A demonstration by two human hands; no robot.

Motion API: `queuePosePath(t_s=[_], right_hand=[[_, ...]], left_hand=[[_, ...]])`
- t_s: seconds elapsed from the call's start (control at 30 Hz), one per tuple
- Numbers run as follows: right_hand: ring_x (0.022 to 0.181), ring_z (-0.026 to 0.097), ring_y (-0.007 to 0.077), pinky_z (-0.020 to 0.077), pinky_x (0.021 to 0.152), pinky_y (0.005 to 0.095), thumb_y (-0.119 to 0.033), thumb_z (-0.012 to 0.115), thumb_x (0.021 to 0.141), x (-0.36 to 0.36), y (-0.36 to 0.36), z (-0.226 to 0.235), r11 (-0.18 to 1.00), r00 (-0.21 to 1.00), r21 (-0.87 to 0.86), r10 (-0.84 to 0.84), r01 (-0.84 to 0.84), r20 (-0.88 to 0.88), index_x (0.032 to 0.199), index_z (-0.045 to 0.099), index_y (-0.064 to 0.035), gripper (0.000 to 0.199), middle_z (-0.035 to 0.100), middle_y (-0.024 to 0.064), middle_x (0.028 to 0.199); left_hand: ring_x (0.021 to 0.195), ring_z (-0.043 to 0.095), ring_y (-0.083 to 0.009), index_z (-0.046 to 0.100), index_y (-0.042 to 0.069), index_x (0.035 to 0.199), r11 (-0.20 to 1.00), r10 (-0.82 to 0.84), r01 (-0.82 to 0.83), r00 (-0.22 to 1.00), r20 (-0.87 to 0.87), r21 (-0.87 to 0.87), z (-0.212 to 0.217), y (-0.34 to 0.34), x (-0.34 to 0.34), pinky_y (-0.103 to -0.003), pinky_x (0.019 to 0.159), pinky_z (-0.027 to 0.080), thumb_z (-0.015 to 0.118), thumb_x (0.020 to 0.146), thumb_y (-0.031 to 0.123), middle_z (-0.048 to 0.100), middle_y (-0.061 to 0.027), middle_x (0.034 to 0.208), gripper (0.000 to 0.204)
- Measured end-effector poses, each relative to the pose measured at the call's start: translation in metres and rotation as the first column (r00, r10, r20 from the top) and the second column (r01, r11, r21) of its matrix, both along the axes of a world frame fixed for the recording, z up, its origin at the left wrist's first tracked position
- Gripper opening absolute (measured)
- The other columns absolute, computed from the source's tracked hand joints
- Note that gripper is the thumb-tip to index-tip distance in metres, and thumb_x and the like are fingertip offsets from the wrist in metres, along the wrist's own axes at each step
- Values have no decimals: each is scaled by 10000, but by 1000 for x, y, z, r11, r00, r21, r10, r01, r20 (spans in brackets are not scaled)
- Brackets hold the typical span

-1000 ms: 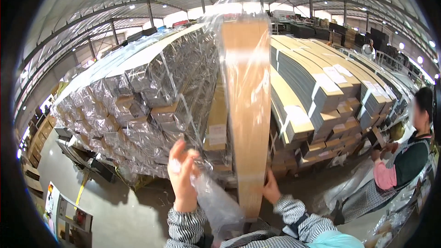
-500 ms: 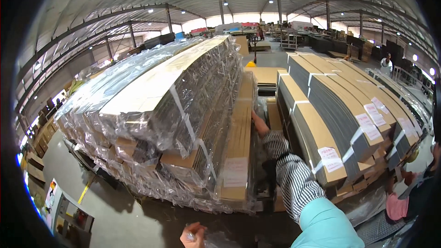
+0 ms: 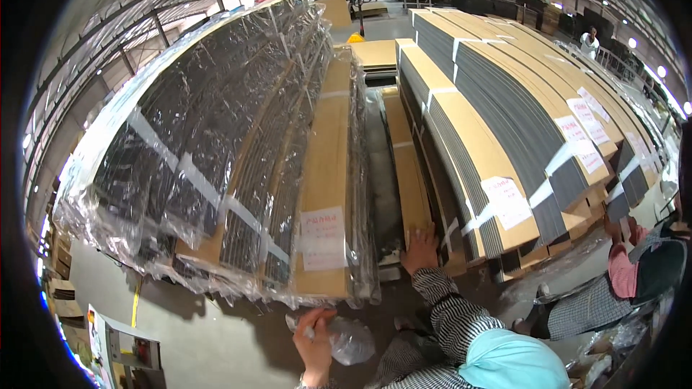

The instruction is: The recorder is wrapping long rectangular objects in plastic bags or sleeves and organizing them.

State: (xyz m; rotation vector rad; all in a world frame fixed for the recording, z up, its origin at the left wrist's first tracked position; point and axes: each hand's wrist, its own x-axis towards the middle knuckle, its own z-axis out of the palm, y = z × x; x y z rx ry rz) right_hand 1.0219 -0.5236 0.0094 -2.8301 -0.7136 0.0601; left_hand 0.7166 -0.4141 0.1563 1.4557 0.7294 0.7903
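Observation:
My right hand [image 3: 420, 251] lies with stretched fingers on the near end of a narrow strapped bundle of brown board [image 3: 409, 187], low in the gap between two stacks. At the lower middle, my left hand [image 3: 313, 338] has its fingers curled around clear plastic film [image 3: 351, 340], which bunches up beside it. Just beyond that hand stands the left stack of dark-edged board bundles [image 3: 194, 115], covered in clear wrap. A brown bundle [image 3: 323, 166] with a white label forms its right side. The right stack of strapped bundles [image 3: 497, 122] carries several labels and shows no wrap on its near bundles.
Another person's pink sleeve [image 3: 621, 271] and hands are at the near end of the right stack. Loose plastic [image 3: 609, 353] lies at the lower right. A grey-framed stand [image 3: 130, 342] is at the lower left. Far back, a person [image 3: 589, 43] stands beyond the right stack.
My right hand has drawn back toward me from the left stack's side onto the low bundle. My left hand has risen toward the left stack with the film. The view has tipped downward.

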Motion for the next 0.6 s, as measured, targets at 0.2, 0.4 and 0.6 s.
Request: queuePosePath(t_s=[0.2,0.4,0.6], right_hand=[[1426,146,473,246,1089,658,-365,661,854,-80,-22,53,999,977,-37,-16,8,-212,1536,254,-190,813,136,219,1585],[1366,325,394,283,1114,516,-340,736,823,-186,-139,73,844,865,451,433,-290,-255,1415,434,-81,713,381,199,1460],[1009,566,201,455,898,312,-125,785,805,-271,-161,160,337,778,935,615,-113,-127,1003,603,1,297,579,93,1036]], left_hand=[[712,610,-130,584,-21,1191,987,-140,145,988,70,-72,25,-27,2,-269,550,535,475,978,-6,666,-147,1065,240],[639,652,-176,523,-13,1272,953,-227,276,923,311,-124,42,-64,-6,-309,590,543,475,1014,113,663,-193,1107,291],[778,706,-250,465,-21,1318,865,-359,486,772,525,-123,46,-113,-27,-325,683,571,476,1029,191,647,-231,1146,359]])
